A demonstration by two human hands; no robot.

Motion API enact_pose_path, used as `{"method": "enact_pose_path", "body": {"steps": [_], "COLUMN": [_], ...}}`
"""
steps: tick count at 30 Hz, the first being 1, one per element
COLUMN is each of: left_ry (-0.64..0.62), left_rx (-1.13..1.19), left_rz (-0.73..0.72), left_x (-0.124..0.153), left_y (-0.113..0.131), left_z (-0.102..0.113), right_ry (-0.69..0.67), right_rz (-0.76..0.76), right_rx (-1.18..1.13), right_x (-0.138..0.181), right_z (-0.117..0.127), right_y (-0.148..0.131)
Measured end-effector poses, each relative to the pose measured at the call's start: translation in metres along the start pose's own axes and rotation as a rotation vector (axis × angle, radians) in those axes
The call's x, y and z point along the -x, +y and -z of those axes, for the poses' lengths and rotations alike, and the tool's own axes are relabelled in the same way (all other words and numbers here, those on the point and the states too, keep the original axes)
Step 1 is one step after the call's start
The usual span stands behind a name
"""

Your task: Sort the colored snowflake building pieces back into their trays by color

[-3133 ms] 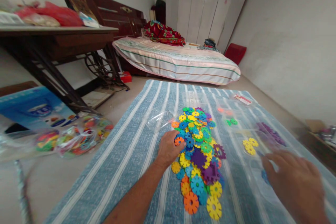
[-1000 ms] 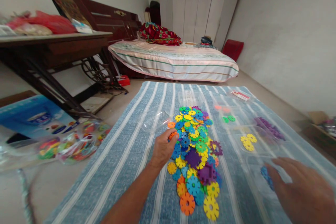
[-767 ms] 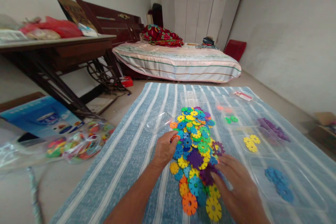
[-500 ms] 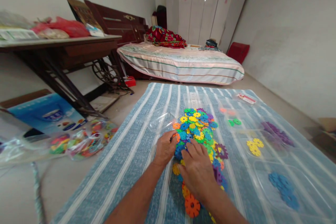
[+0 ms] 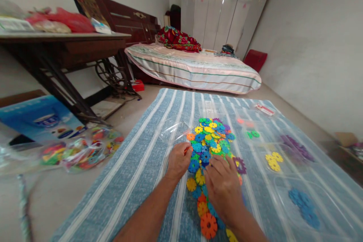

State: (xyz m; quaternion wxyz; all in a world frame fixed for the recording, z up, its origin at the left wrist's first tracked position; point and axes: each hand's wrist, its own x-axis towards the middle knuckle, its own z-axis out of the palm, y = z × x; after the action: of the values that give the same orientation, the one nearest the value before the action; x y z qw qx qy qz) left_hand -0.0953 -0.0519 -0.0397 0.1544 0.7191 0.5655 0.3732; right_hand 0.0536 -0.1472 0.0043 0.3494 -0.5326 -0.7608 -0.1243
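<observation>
A heap of coloured plastic gear-shaped discs point(image 5: 211, 141) lies in the middle of a blue striped mat point(image 5: 136, 166) spread on the floor. The left hand point(image 5: 178, 160) rests at the left edge of the heap with its fingers curled, and a bit of orange disc shows between thumb and fingers; whether it is actually gripped cannot be told. The right hand point(image 5: 224, 185) lies palm-down on the near part of the heap, fingers loosely spread and pressed on the discs, with a blue disc point(image 5: 194, 165) just left of its fingertips; it cannot be told whether it has hold of anything. An orange disc point(image 5: 209, 225) lies at the near end of the heap, beside the right wrist. To the right of the heap, on clear plastic, sit small sorted groups: green discs point(image 5: 252, 134), yellow discs point(image 5: 272, 160), purple discs point(image 5: 296, 146) and blue discs point(image 5: 304, 203). Left of the mat lies a clear bag of mixed discs point(image 5: 82, 151).
</observation>
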Motion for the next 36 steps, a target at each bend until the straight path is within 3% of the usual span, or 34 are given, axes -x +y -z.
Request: {"method": "enact_pose_path", "body": {"steps": [3,6,8,10,12,15,18,21,25,28,32,36], "left_ry": [0.004,-0.002,-0.008,-0.018,-0.031,-0.045,-0.04,-0.027,-0.048,-0.045,-0.055,-0.046], "left_rx": [0.0,-0.015,-0.027,-0.038,-0.046,-0.05,-0.034,-0.004,0.038,0.062,0.05,0.062], "left_rz": [-0.003,-0.023,-0.045,-0.073,-0.1,-0.111,-0.083,-0.04,0.013,0.049,0.062,0.043], "left_x": [0.0,-0.001,-0.002,-0.003,-0.002,-0.001,0.0,0.0,-0.001,-0.004,-0.008,-0.01], "left_y": [-0.001,-0.003,-0.003,-0.002,-0.001,0.001,0.002,0.002,0.003,0.002,-0.003,-0.006], "left_z": [-0.001,-0.002,-0.002,-0.002,-0.002,-0.003,-0.004,-0.004,-0.001,0.002,0.001,-0.002], "right_ry": [0.107,0.177,0.136,0.084,0.06,0.01,-0.058,-0.132,-0.355,-0.447,-0.388,-0.22], "right_rz": [0.024,-0.072,-0.16,-0.204,-0.186,-0.112,-0.097,-0.103,-0.118,-0.18,-0.131,-0.052], "right_rx": [0.128,0.403,0.562,0.621,0.543,0.281,0.063,0.005,0.088,0.155,0.174,0.183], "right_x": [0.011,0.035,0.052,0.062,0.066,0.059,0.044,0.021,-0.01,-0.023,-0.018,-0.008], "right_z": [0.048,0.093,0.113,0.117,0.107,0.074,0.04,0.01,-0.029,-0.052,-0.063,-0.045], "right_y": [0.036,0.082,0.102,0.105,0.091,0.047,0.001,-0.027,-0.035,-0.031,-0.027,-0.028]}}
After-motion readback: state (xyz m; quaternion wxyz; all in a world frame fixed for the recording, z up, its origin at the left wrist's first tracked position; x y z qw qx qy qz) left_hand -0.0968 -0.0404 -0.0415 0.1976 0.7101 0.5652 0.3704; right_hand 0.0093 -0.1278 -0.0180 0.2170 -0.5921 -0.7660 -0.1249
